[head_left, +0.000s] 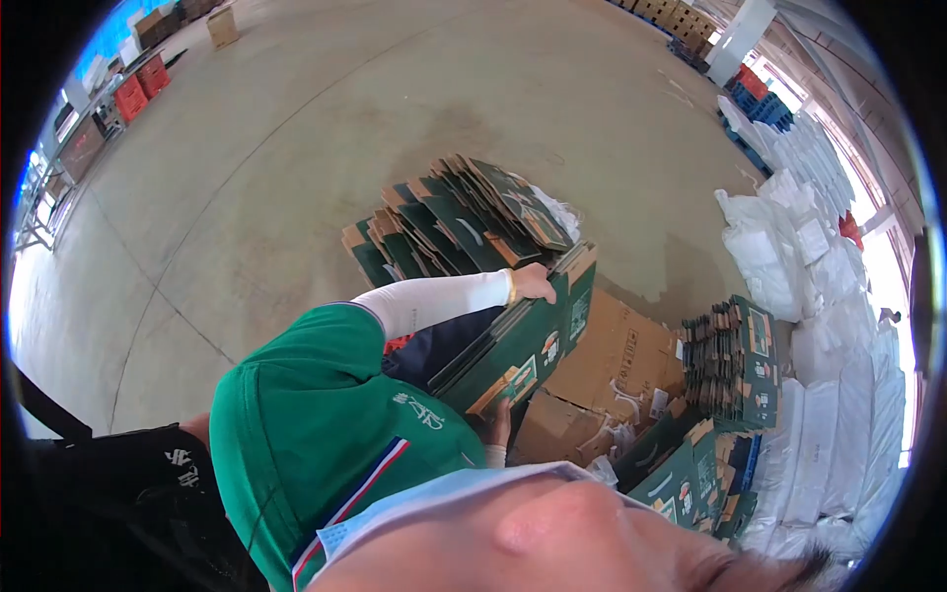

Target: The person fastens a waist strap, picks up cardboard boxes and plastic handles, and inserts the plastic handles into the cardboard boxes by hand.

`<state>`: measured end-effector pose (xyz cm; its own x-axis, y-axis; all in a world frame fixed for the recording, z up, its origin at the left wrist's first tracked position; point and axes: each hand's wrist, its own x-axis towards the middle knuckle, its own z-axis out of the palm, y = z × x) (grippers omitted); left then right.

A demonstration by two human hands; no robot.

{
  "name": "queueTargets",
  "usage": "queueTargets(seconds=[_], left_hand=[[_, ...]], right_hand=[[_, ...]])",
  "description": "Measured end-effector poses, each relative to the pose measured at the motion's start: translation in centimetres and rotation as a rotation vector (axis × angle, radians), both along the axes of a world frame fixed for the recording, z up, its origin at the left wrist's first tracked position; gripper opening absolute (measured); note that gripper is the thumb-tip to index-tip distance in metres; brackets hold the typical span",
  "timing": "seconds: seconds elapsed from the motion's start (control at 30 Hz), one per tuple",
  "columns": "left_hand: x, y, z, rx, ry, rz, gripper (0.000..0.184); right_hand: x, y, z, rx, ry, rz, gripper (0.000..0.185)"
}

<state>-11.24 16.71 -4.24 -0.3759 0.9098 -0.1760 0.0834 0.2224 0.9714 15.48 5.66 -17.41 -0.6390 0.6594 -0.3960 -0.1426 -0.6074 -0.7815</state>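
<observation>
The left arm reaches across, its hand [534, 282] curled firmly over the upper end of the boxes [552, 335]; the right hand [497, 426], partly hidden, touches their lower edge, grip unclear. A brown carton [619, 347] and flattened stacks [449, 219] crowd close.

I note a smooth greyish-brown floor [296, 168] crossed by dark seams [158, 287]; white pillar [741, 41] far right; glaring windows [890, 264] along the right; metal-framed furniture [37, 231] at left.

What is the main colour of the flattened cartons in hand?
The flattened cartons are mainly dark green; see head view.
</observation>
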Motion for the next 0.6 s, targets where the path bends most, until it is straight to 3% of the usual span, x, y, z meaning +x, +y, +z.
queueTargets(seconds=[0.03, 0.2, 0.27, 0.33, 0.37, 0.4, 0.43, 0.47, 0.53, 0.57, 0.6], left_hand=[[-0.1, 0.0, 0.0, 0.034, -0.084, -0.013, 0.027], [0.5, -2.5, 6.1, 0.049, -0.261, -0.063, 0.03], [0.8, -3.8, 10.0, -0.015, -0.094, -0.07, 0.034], [0.1, -3.4, 11.5, 0.194, 0.07, -0.074, 0.038], [-1.0, -2.4, 12.8, -0.091, 0.306, -0.199, 0.044], [-1.0, -2.4, 13.7, 0.051, 0.433, -0.189, 0.042], [-0.6, -2.0, 14.2, 0.101, 0.262, -0.24, 0.036], [-0.2, -1.5, 14.6, 0.142, 0.079, -0.288, 0.031], [0.2, 1.4, 12.5, 0.115, -0.435, -0.289, 0.026], [0.2, 2.4, 10.4, 0.109, -0.456, -0.33, 0.026], [-0.9, 2.8, 8.6, 0.205, -0.304, -0.386, 0.024]], right_hand=[[0.0, -0.2, -0.3, -0.145, 0.114, -0.076, 0.055], [0.4, -0.8, 4.7, -0.16, 0.176, -0.138, 0.052], [0.1, -0.8, 6.5, -0.138, 0.168, -0.165, 0.051], [-0.1, -0.4, 7.7, 0.044, 0.039, -0.185, 0.05], [-1.0, -0.2, 12.2, -0.017, -0.061, -0.205, 0.047], [-0.8, 0.5, 11.8, -0.018, 0.034, -0.174, 0.045], [-0.5, 1.2, 9.5, -0.105, -0.079, -0.288, 0.043], [0.4, 2.2, 3.8, -0.081, -0.215, -0.305, 0.045], [1.5, 2.7, -2.3, -0.241, -0.03, -0.307, 0.046], [1.8, 2.4, -0.9, -0.384, -0.066, -0.303, 0.046], [0.9, 1.4, 1.4, -0.547, -0.107, -0.294, 0.046]])
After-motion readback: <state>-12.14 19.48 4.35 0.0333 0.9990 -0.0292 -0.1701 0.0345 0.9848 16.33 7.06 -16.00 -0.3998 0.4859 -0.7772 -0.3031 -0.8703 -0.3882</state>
